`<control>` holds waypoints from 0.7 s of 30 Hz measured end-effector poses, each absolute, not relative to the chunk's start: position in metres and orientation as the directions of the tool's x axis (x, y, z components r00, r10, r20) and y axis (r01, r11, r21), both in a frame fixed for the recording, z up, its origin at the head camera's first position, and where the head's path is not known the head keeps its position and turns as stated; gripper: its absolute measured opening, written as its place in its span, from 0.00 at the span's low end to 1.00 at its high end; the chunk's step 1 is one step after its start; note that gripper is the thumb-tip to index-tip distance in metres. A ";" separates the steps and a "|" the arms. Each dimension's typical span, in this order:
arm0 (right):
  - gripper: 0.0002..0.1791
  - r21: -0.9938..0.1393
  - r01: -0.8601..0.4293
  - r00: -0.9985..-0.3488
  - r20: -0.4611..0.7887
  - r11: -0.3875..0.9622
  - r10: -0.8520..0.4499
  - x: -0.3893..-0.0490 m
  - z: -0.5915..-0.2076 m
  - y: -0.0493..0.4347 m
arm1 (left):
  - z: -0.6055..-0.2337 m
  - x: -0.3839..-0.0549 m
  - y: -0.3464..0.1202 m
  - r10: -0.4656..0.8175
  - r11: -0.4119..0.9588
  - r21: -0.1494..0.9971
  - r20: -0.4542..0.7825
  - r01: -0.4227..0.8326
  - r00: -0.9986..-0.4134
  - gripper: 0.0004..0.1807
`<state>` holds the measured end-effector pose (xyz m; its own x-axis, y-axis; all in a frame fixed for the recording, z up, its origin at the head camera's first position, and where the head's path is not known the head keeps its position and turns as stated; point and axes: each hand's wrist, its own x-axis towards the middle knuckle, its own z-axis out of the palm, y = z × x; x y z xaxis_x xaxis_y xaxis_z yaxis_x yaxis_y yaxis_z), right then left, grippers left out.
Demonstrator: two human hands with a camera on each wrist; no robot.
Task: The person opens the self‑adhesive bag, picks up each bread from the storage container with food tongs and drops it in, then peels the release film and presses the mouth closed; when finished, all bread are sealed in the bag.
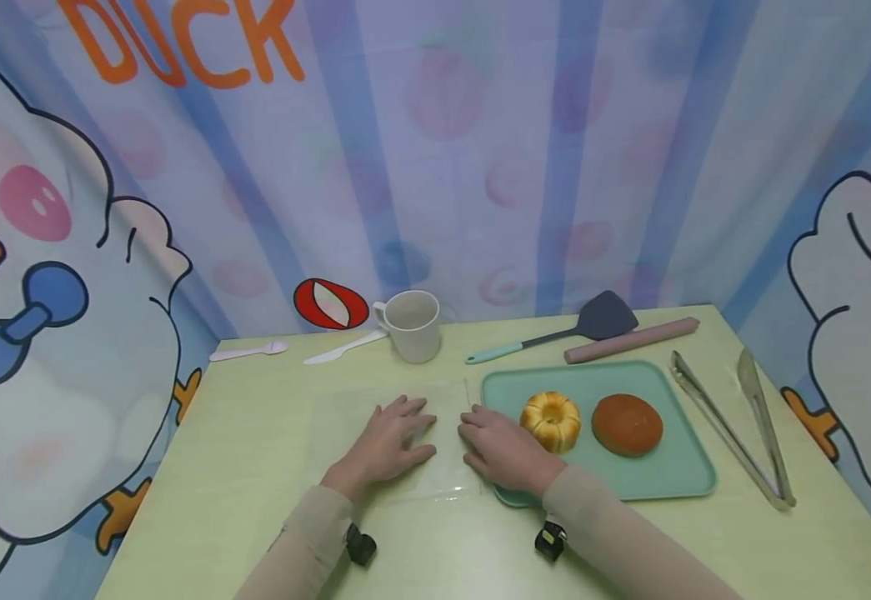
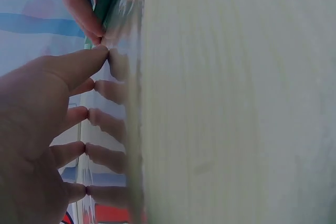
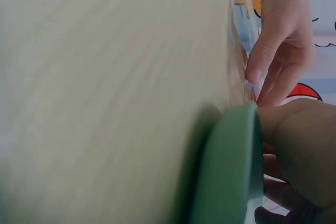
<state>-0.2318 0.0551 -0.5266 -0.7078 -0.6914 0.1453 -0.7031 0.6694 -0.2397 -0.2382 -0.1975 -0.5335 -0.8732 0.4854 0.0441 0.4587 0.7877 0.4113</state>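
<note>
A clear, flat plastic sheet or bag point(image 1: 443, 479) lies on the table; I cannot tell which. My left hand point(image 1: 386, 442) rests on it with spread fingers. In the left wrist view, the fingertips touch its glossy surface, which mirrors them. My right hand point(image 1: 506, 446) reaches over the left rim of a green tray point(image 1: 615, 483), its fingertips at the plastic's right edge. The right wrist view has part of this hand hidden behind the tray. On the tray sit a ridged, pumpkin-shaped bun point(image 1: 551, 422) and a round brown bun point(image 1: 627, 425).
Metal tongs point(image 1: 765, 429) lie right of the tray. Behind it are a spatula point(image 1: 606, 317) and a pinkish rod point(image 1: 633, 340). A white mug point(image 1: 414, 327), a white knife point(image 1: 345, 347) and a pink fork point(image 1: 249, 351) line the back edge before a printed curtain point(image 1: 465, 167).
</note>
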 end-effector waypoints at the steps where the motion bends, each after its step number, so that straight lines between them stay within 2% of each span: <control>1: 0.23 -0.239 -0.700 -0.711 0.141 0.673 -0.689 -0.231 -0.527 0.055 | -0.534 -0.238 -0.198 0.484 0.792 0.407 0.037 0.456 -0.874 0.29; 7: 0.19 -0.226 -0.702 -0.710 0.151 0.675 -0.688 -0.232 -0.529 0.054 | -0.538 -0.238 -0.200 0.484 0.795 0.415 0.006 0.442 -0.875 0.32; 13: 0.15 -0.245 -0.712 -0.699 0.158 0.658 -0.697 -0.233 -0.528 0.055 | -0.541 -0.237 -0.201 0.480 0.771 0.474 0.008 0.426 -0.877 0.30; 21: 0.14 -0.238 -0.718 -0.694 0.181 0.654 -0.697 -0.235 -0.530 0.056 | -0.539 -0.238 -0.205 0.475 0.775 0.469 0.009 0.423 -0.880 0.27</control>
<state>-0.2347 0.0561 -0.5295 -0.6940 -0.6969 0.1809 -0.7184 0.6538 -0.2376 -0.2380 -0.2049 -0.5394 -0.8802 0.4746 0.0093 0.4230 0.7753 0.4691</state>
